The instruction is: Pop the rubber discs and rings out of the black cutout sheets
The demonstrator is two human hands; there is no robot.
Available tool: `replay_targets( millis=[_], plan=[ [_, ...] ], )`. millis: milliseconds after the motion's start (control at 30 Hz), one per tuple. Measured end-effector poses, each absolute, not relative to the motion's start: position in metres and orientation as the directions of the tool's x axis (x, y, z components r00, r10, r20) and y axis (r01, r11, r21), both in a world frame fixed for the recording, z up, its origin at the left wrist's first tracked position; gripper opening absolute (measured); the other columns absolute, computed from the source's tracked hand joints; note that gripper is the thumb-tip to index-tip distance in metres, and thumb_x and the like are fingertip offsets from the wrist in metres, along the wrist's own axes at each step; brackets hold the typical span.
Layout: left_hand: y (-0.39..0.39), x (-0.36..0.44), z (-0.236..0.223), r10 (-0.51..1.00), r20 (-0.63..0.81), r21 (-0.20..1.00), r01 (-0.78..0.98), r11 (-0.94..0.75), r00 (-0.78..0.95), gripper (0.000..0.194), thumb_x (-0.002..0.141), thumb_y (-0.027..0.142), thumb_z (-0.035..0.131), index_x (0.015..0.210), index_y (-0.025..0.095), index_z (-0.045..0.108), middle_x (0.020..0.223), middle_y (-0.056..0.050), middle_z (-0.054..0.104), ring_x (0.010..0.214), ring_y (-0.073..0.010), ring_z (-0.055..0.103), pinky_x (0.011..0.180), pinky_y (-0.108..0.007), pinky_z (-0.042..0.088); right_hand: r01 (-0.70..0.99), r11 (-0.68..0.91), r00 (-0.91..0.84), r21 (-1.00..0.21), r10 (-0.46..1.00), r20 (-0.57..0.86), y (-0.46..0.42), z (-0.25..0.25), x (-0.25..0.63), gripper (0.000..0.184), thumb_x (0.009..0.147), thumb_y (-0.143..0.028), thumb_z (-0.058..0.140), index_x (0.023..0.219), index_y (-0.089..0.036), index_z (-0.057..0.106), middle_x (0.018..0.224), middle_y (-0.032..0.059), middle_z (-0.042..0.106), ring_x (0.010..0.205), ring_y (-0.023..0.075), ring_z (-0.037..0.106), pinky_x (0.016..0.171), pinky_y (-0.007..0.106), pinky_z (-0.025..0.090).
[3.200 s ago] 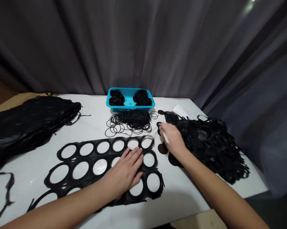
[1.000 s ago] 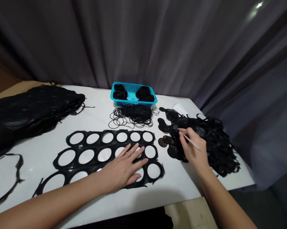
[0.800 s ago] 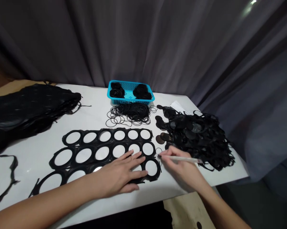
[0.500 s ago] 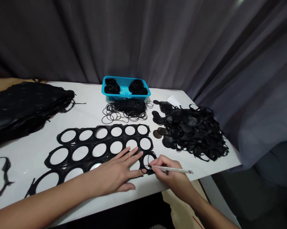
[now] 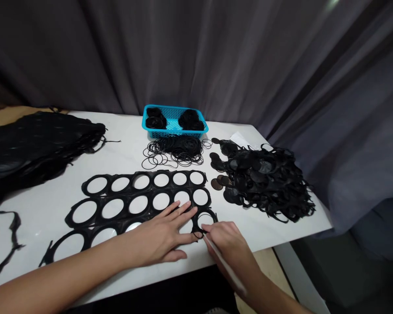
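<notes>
Along the table's (image 5: 121, 150) near edge, the left hand (image 5: 164, 237) lies palm down, fingers spread wide over the black sheet (image 5: 151, 181). And the right hand (image 5: 227, 242) bends in beside it, fingers narrowed around a slim, pale stick (image 5: 228, 264) at the bottom row's right-hand hole; whether they pinch any sheet, I can't tell. Soft-looking, ragged-edged, that sheet, punched with big round holes! Left hand and forearm block part of the bottom row. Beyond: tangled thin loops (image 5: 185, 148), a blue plastic basket (image 5: 173, 107); rightward, a heap of scraps (image 5: 270, 183).
</notes>
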State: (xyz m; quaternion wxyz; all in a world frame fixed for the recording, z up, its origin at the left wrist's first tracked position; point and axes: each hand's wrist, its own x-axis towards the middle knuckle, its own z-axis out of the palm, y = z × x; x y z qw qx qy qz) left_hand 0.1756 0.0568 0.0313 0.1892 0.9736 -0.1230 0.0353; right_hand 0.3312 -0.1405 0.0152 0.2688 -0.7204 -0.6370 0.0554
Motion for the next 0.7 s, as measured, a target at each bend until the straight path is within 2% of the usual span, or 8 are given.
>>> replay_targets(
  millis=[100,167,233,333,400,500,600,700],
  plan=[
    [0.056,0.175,0.033,-0.239,0.094,0.366,-0.257,-0.894,0.966,0.055,0.091,0.036,0.071,0.142,0.030,0.053,0.163,-0.016,0.021,0.147,-0.0433,0.023,0.117,-0.060,0.024,0.970,-0.066,0.154,-0.235,0.912,0.380,-0.135,0.012,0.352,0.020,0.096,-0.010,0.047,0.100,-0.020,0.063,0.100,0.0078,0.074,0.087,0.0232,0.065,0.083,0.038,0.043],
    [0.056,0.175,0.035,-0.244,0.074,0.368,-0.254,-0.895,0.967,0.055,0.090,0.036,0.071,0.142,0.031,0.053,0.163,-0.016,0.020,0.147,-0.0448,0.021,0.116,-0.062,0.025,0.960,-0.203,0.270,-0.193,0.853,0.446,-0.128,0.023,0.384,0.017,0.096,-0.018,0.048,0.104,-0.019,0.063,0.095,0.0095,0.074,0.087,0.0256,0.065,0.082,0.039,0.043],
    [0.056,0.176,0.038,-0.241,0.061,0.378,-0.246,-0.892,0.969,0.055,0.090,0.034,0.072,0.142,0.030,0.053,0.163,-0.017,0.020,0.147,-0.0453,0.019,0.116,-0.063,0.024,0.878,-0.389,0.477,-0.278,0.750,0.458,-0.121,0.040,0.419,0.015,0.096,-0.025,0.048,0.096,-0.020,0.062,0.101,0.0103,0.074,0.089,0.0266,0.066,0.082,0.039,0.044],
    [0.059,0.178,0.047,-0.250,0.035,0.417,-0.242,-0.876,0.968,0.056,0.092,0.038,0.070,0.144,0.032,0.052,0.163,-0.016,0.019,0.148,-0.0436,0.017,0.117,-0.062,0.024,0.745,-0.413,0.620,-0.525,0.718,0.316,-0.109,0.063,0.448,0.016,0.092,-0.031,0.052,0.081,-0.022,0.059,0.096,0.0072,0.075,0.080,0.0230,0.066,0.074,0.034,0.046],
    [0.063,0.176,0.055,-0.258,0.024,0.452,-0.241,-0.859,0.966,0.059,0.093,0.043,0.068,0.147,0.033,0.048,0.163,-0.014,0.020,0.148,-0.0409,0.018,0.118,-0.060,0.024,0.676,-0.346,0.577,-0.651,0.797,0.176,-0.100,0.070,0.443,0.017,0.090,-0.032,0.055,0.076,-0.023,0.057,0.092,0.0053,0.075,0.079,0.0215,0.066,0.072,0.032,0.046],
    [0.073,0.165,0.064,-0.247,0.042,0.478,-0.236,-0.846,0.968,0.063,0.093,0.047,0.067,0.150,0.033,0.044,0.162,-0.012,0.026,0.147,-0.0367,0.025,0.119,-0.056,0.025,0.587,-0.257,0.454,-0.768,0.890,0.049,-0.089,0.067,0.411,0.018,0.087,-0.031,0.057,0.071,-0.022,0.055,0.089,0.0038,0.074,0.082,0.0208,0.066,0.074,0.031,0.047],
    [0.078,0.148,0.062,-0.221,0.062,0.445,-0.225,-0.867,0.973,0.062,0.094,0.045,0.067,0.150,0.032,0.044,0.161,-0.012,0.027,0.147,-0.0340,0.028,0.122,-0.053,0.020,0.496,-0.208,0.342,-0.843,0.939,-0.031,-0.086,0.060,0.371,0.015,0.087,-0.026,0.057,0.072,-0.022,0.056,0.088,0.0022,0.073,0.080,0.0185,0.065,0.072,0.029,0.047],
    [0.078,0.132,0.051,-0.204,0.029,0.388,-0.199,-0.900,0.979,0.064,0.095,0.043,0.066,0.153,0.032,0.039,0.163,-0.013,0.023,0.149,-0.0330,0.025,0.122,-0.054,0.018,0.470,-0.185,0.250,-0.863,0.966,-0.071,-0.090,0.054,0.341,0.013,0.086,-0.021,0.058,0.073,-0.022,0.057,0.086,0.0004,0.072,0.079,0.0167,0.065,0.070,0.027,0.046]
  ],
)
